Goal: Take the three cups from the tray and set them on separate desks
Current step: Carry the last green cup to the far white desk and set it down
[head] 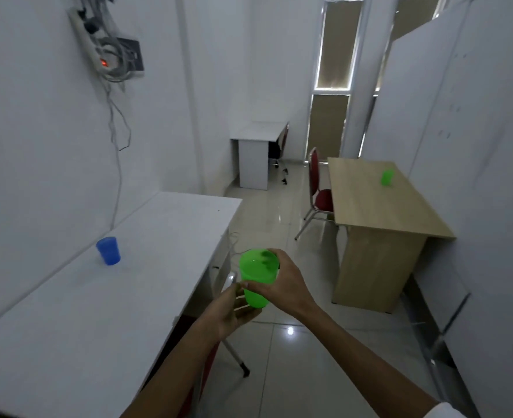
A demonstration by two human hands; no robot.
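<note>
I hold a translucent green cup upright in the air over the aisle, just off the white desk's right edge. My right hand wraps its side from the right, fingers over the rim. My left hand cups its base from below. A blue cup stands upright on the near white desk close to the wall. A second green cup stands on the wooden desk at the right. No tray is in view.
Another white desk stands at the far end of the aisle. A red chair sits beside the wooden desk. A power strip with cables hangs on the left wall. White partitions line the right side; the floor is glossy tile.
</note>
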